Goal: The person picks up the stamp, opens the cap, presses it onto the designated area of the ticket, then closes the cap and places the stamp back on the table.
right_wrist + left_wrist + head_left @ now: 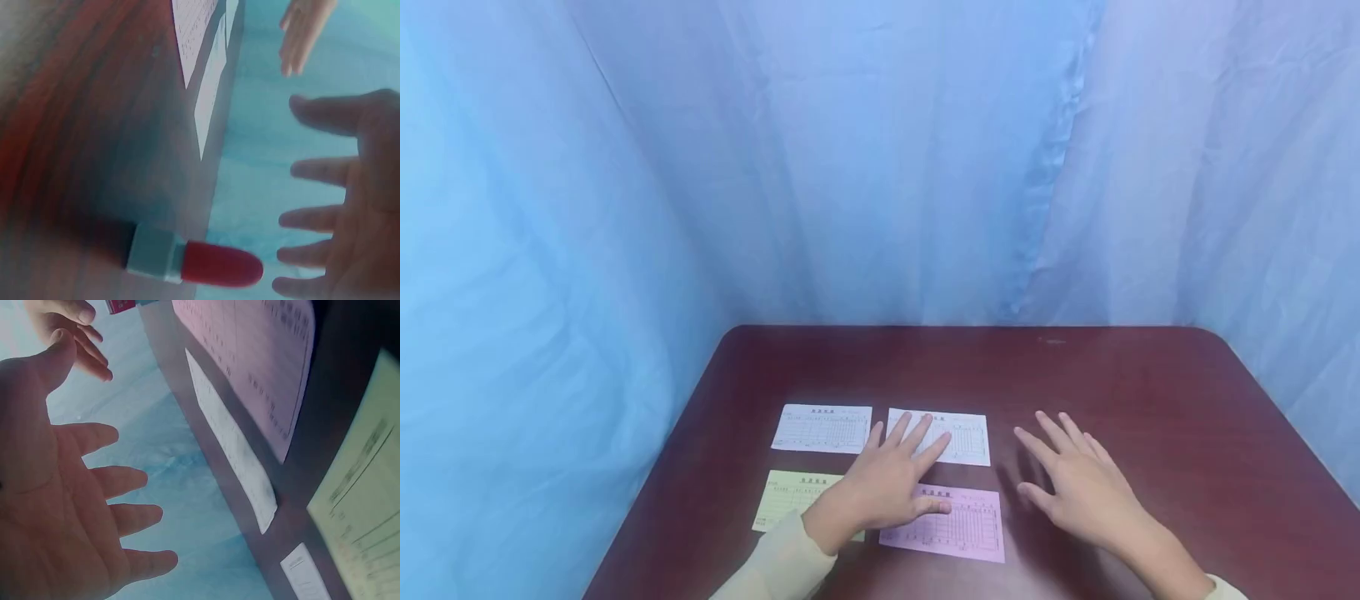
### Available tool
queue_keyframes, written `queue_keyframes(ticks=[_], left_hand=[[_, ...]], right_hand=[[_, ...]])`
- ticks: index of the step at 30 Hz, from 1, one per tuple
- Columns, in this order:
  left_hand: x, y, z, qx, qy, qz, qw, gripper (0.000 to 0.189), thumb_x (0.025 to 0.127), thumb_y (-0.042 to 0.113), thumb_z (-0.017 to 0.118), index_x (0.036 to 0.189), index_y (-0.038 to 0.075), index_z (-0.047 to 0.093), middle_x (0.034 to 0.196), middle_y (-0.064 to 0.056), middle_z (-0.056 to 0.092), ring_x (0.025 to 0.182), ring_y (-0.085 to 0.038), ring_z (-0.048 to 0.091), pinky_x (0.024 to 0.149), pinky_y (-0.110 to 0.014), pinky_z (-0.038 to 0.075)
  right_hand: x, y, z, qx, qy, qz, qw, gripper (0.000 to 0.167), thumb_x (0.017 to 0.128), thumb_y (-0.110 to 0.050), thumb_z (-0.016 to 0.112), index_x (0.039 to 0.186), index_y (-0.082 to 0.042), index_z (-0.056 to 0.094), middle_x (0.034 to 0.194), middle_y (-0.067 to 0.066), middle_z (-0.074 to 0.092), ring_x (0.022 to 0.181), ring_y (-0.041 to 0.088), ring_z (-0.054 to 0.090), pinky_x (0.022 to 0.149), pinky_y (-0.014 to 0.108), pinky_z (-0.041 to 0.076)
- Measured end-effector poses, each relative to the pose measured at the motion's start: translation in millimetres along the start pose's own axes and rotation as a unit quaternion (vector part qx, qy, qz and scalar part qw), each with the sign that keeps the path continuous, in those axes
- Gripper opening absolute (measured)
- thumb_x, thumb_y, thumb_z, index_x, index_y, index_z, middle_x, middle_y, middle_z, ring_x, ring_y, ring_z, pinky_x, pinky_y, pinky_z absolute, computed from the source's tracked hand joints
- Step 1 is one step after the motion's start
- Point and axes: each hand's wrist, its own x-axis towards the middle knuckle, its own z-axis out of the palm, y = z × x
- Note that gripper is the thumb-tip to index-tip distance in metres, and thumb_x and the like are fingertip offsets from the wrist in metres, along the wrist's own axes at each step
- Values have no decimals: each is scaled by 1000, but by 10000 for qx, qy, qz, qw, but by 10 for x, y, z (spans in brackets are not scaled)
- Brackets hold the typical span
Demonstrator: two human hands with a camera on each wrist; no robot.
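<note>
My left hand [887,483] hovers palm down with its fingers spread, holding nothing. Beneath it lie a pink printed form slip [973,533] and a white slip [972,437], both partly covered in the head view. A yellow-green slip [784,502] lies under the left wrist, and another white slip [822,429] is farther back on the left. My right hand [1086,483], also spread and holding nothing, is above the table to the right of the slips. A small upright object with a rounded red top and squarish grey-green base [209,262] shows near it in the right wrist view; the head view hides it.
The slips lie flat in two rows on a dark reddish-brown table [1157,392] with rounded far corners. Light blue curtains [880,167] hang behind the table and along both sides.
</note>
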Motion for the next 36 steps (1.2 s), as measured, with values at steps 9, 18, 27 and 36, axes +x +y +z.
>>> queue_keyframes(ticks=[9, 18, 27, 36], left_hand=[[-101, 86, 73, -159, 33, -183, 9997, 82, 92, 70, 53, 159, 25, 34, 165, -13, 25, 150, -38, 21, 114, -65, 26], [-169, 124, 122, -349, 27, -401, 9986, 77, 92, 63, 59, 156, 23, 41, 160, -12, 35, 147, -38, 30, 114, -61, 30], [-199, 155, 129, -701, 178, -513, 9961, 78, 93, 58, 62, 158, 22, 36, 157, -11, 41, 143, -36, 39, 112, -58, 35], [-131, 226, 91, -780, 557, -250, 9951, 76, 96, 53, 62, 157, 15, 36, 149, -12, 50, 134, -27, 51, 109, -48, 43]], right_hand=[[-131, 164, 25, -95, -112, 790, 9968, 67, 82, -34, 81, 138, -6, 59, 145, 30, 47, 124, 55, 46, 86, 70, 44], [-206, 266, 15, 288, -124, 1430, 9892, 63, 83, -28, 78, 136, -2, 58, 132, 32, 52, 111, 54, 51, 77, 66, 49], [-209, 328, 33, 535, 84, 1539, 9866, 54, 82, -18, 73, 130, 4, 60, 110, 29, 66, 92, 49, 64, 70, 62, 50], [-154, 360, -83, 708, 261, 1582, 9845, 29, 79, -10, 69, 106, -1, 70, 82, 15, 68, 67, 31, 61, 54, 51, 47]])
